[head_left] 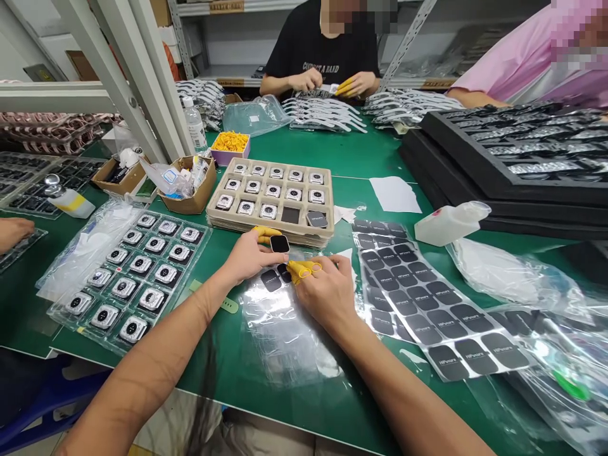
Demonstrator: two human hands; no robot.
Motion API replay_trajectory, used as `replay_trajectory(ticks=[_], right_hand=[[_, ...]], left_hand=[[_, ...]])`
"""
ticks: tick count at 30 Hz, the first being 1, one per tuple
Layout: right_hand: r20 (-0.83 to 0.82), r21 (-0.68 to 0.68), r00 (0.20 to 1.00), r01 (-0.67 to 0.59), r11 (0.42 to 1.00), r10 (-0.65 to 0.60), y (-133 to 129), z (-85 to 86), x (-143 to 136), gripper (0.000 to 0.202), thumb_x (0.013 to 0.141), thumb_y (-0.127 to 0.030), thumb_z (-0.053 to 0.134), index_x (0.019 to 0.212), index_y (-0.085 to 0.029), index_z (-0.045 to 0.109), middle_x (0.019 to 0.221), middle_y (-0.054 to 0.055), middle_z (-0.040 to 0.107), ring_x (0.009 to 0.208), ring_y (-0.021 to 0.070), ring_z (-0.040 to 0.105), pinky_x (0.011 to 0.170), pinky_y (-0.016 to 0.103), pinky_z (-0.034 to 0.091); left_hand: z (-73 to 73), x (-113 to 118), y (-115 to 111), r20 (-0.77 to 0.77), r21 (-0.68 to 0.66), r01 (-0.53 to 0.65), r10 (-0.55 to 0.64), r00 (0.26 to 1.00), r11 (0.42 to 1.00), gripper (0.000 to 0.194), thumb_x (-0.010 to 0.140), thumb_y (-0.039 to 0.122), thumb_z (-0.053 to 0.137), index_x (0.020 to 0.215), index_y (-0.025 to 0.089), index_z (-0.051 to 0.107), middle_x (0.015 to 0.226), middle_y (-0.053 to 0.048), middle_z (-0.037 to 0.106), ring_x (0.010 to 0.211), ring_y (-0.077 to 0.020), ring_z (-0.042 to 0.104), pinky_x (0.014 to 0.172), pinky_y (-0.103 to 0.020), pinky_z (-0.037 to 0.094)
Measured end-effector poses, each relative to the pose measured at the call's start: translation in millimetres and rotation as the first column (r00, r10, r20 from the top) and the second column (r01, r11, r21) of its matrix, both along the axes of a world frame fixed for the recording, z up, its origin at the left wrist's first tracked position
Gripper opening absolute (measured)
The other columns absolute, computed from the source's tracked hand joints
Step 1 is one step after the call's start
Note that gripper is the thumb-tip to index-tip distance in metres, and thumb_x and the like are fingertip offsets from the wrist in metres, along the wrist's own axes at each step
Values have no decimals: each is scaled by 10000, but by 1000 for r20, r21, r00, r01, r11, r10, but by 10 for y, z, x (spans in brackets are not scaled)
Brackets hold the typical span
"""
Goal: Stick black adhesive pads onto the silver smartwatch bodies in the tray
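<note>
My left hand [247,256] grips a square watch case [280,244] with its black screen facing up. Yellow finger cots cover some fingers on both hands. Close beside it, my right hand [327,288] has its fingertips pinched together at the upper part of a clear plastic sheet [289,335]. Two dark square stickers [272,280] show on that sheet, one partly under the fingertips. What lies within the pinch is hidden. Just behind my hands stands a beige tray [216,218] of watch cases, with one dark-labelled piece [316,219] in its front right pocket.
A clear tray [192,278] of watch cases lies left, near a green strap [229,305]. Right are dark sticker sheets [427,304], a white bottle [451,223] and black foam trays [441,164]. Small boxes [187,202] stand behind. A person [327,57] works opposite; another hand [14,233] is far left.
</note>
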State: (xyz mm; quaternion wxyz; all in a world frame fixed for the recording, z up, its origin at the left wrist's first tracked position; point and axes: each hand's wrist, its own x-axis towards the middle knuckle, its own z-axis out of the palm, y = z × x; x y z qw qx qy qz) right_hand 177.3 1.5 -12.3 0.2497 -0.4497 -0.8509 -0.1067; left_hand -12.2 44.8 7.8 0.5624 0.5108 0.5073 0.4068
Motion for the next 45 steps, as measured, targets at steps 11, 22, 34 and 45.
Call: replay_trajectory(ticks=[11, 22, 34, 45], right_hand=[[-147, -714, 905, -377, 590, 400, -210, 443, 191, 158, 904, -233, 602, 868, -282, 748, 1367, 58, 615, 1491, 346, 281, 1175, 695, 129], [-692, -717, 341, -426, 552, -637, 25, 273, 492, 503, 586, -539, 878, 922, -193, 734, 830, 47, 718, 710, 169, 621, 681, 328, 518], [-619, -747, 257, -483, 456, -742, 2, 163, 393, 440, 568, -474, 900, 852, -174, 748, 827, 35, 708, 743, 156, 644, 711, 298, 526], [-616, -766, 304, -447, 463, -727, -9, 126, 361, 441, 602, -484, 883, 889, -176, 749, 894, 59, 736, 831, 198, 678, 780, 338, 543]], left_hand=[[-61, 12, -24, -169, 35, 24, -18, 985, 999, 509, 609, 200, 845, 1077, 142, 655, 925, -76, 746, 780, -192, 716, 717, -295, 561], [-161, 397, -360, -108, 11, 166, -164, 981, 986, 521, 636, 248, 849, 1124, 167, 684, 710, -17, 711, 635, -172, 679, 570, -252, 511], [-49, 438, -375, -298, -26, 225, -222, 928, 974, 582, 691, 276, 809, 1241, 171, 649, 707, -16, 731, 657, -180, 696, 593, -250, 517], [3, 452, -374, -279, -11, 232, -226, 933, 973, 522, 684, 232, 787, 1190, 181, 671, 677, 15, 728, 637, -150, 690, 561, -211, 485]])
